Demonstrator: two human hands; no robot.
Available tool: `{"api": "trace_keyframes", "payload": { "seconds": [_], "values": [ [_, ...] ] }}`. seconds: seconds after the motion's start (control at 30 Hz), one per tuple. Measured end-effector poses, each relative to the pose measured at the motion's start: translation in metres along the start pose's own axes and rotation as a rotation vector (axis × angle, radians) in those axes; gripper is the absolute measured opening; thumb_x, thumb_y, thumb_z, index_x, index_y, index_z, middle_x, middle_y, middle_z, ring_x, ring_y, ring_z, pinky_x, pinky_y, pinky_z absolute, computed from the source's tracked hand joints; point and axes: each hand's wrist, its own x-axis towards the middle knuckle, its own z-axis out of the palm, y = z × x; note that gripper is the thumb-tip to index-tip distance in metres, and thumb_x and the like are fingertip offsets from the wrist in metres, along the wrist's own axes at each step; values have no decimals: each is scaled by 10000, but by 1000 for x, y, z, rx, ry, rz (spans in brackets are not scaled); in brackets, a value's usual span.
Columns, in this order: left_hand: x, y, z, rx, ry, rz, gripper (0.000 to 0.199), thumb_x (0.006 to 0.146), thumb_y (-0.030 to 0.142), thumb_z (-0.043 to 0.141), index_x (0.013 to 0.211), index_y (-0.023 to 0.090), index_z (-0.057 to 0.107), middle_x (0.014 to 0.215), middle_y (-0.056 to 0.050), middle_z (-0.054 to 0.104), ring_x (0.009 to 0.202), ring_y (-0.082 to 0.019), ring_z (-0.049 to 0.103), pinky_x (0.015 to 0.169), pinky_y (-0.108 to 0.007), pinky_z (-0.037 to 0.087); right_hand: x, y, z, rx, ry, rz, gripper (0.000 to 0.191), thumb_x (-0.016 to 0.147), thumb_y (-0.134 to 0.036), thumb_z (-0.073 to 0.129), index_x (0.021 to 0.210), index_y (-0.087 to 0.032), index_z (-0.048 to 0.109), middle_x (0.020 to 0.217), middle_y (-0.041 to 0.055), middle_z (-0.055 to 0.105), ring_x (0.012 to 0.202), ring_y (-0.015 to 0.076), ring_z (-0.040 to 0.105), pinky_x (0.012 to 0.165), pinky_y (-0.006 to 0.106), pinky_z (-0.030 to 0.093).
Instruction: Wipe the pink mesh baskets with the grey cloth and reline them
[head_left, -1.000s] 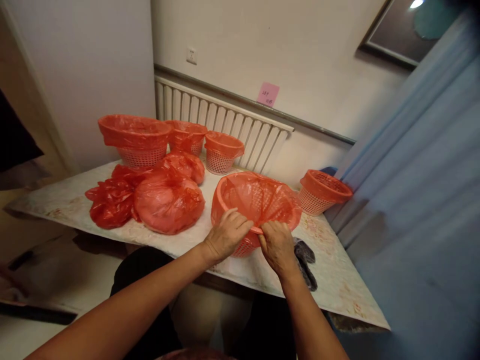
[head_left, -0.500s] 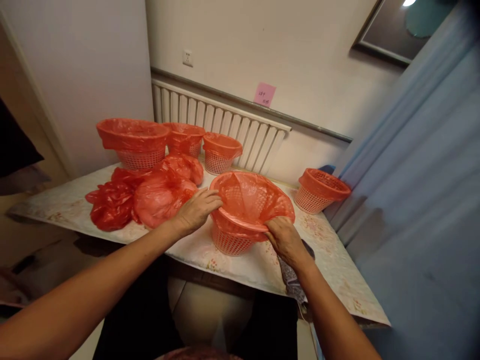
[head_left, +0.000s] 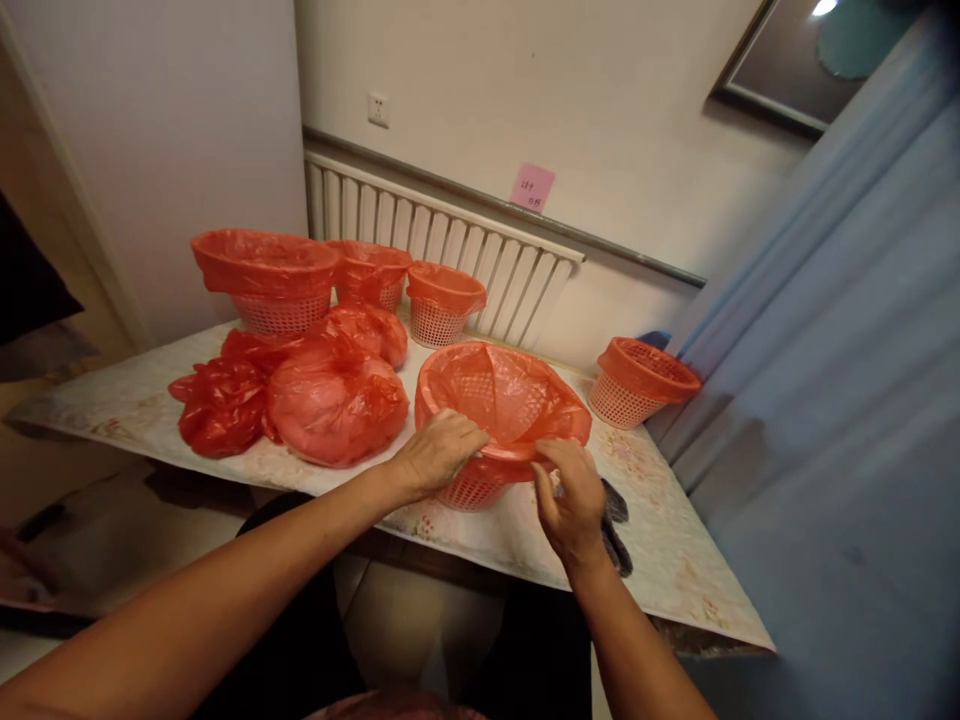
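Observation:
In front of me stands a pinkish-red mesh basket (head_left: 474, 490), lined with a thin red plastic bag (head_left: 487, 385) whose edge folds outward over the rim. My left hand (head_left: 442, 452) is closed over the bag and rim at the near left, fingers on top. At the near right, my right hand (head_left: 571, 500) has curled fingers at the folded bag edge, with its thumb lower down. Beside my left forearm lies a tied, filled red plastic bag (head_left: 337, 400), with crumpled red plastic (head_left: 221, 405) to its left.
Several other bag-lined baskets stand behind, including a large one (head_left: 277, 305) at the left and one (head_left: 637, 385) at the right by the blue curtain (head_left: 795, 380). A dark fuzzy item (head_left: 616, 520) lies beside my right wrist. A radiator (head_left: 450, 230) runs behind the table (head_left: 675, 540).
My left hand has moved right and nearer along the rim, from the left side to the front. My right hand has shifted slightly, its thumb now showing below the rim.

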Motion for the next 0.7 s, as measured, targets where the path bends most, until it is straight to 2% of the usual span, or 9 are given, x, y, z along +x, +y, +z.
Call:
{"api": "trace_keyframes", "payload": {
  "seconds": [0.07, 0.1, 0.2, 0.27, 0.33, 0.4, 0.47, 0.6, 0.7],
  "values": [
    [-2, -2, -3, 146, -45, 58, 223, 914, 192, 416, 821, 189, 619, 742, -27, 577, 747, -189, 484, 783, -345, 355, -21, 0, 0, 65, 195, 182, 125, 876, -229, 505, 950, -199, 601, 889, 55, 641, 854, 185, 596, 798, 351, 451],
    [-2, -2, -4, 218, -65, 84, 238, 929, 196, 388, 841, 182, 609, 755, -27, 579, 752, -186, 484, 773, -344, 358, -33, 0, 3, 102, 249, 305, 117, 870, -247, 514, 920, -195, 606, 853, 44, 637, 809, 173, 600, 772, 335, 460],
    [-4, -2, -5, 354, -98, 129, 261, 953, 202, 344, 860, 171, 586, 768, -25, 580, 752, -173, 484, 755, -331, 366, -59, 4, 17, 340, 292, 738, 160, 831, -333, 571, 879, -183, 602, 786, 18, 629, 702, 146, 605, 697, 297, 482],
    [-4, -2, -5, 383, -114, 136, 263, 958, 208, 341, 856, 171, 581, 767, -21, 579, 747, -167, 484, 752, -324, 369, -67, 9, 28, 633, 300, 999, 228, 767, -370, 638, 883, -180, 588, 761, 8, 635, 663, 142, 616, 663, 288, 500],
    [-3, -2, -6, 388, -120, 139, 256, 960, 220, 347, 863, 170, 579, 775, -20, 581, 750, -166, 487, 760, -325, 371, -66, 14, 36, 956, 282, 1167, 294, 693, -368, 703, 882, -180, 580, 764, 11, 650, 675, 153, 637, 653, 286, 513],
    [-3, -3, -6, 381, -116, 138, 249, 961, 236, 357, 867, 167, 576, 781, -21, 582, 760, -167, 492, 767, -326, 372, -61, 19, 41, 1211, 259, 1236, 300, 653, -335, 738, 853, -183, 575, 772, 13, 659, 713, 165, 654, 667, 284, 520],
    [-5, -3, -7, 372, -112, 131, 243, 961, 252, 368, 863, 167, 574, 782, -21, 581, 769, -169, 494, 769, -326, 371, -55, 23, 43, 1374, 265, 1274, 259, 651, -290, 740, 819, -189, 571, 774, 7, 661, 737, 159, 658, 693, 279, 523],
    [-7, -3, -9, 365, -110, 124, 246, 958, 280, 385, 847, 167, 573, 782, -21, 586, 764, -170, 495, 758, -325, 367, -48, 34, 47, 1531, 329, 1378, 165, 700, -245, 686, 807, -205, 567, 733, -17, 650, 664, 115, 624, 644, 247, 510],
    [-7, -2, -11, 360, -106, 123, 264, 961, 264, 367, 828, 168, 575, 770, -20, 587, 754, -168, 491, 751, -324, 365, -43, 41, 48, 1582, 358, 1372, 117, 732, -234, 653, 796, -209, 558, 660, -40, 610, 571, 92, 565, 563, 222, 471]
  ]
}}
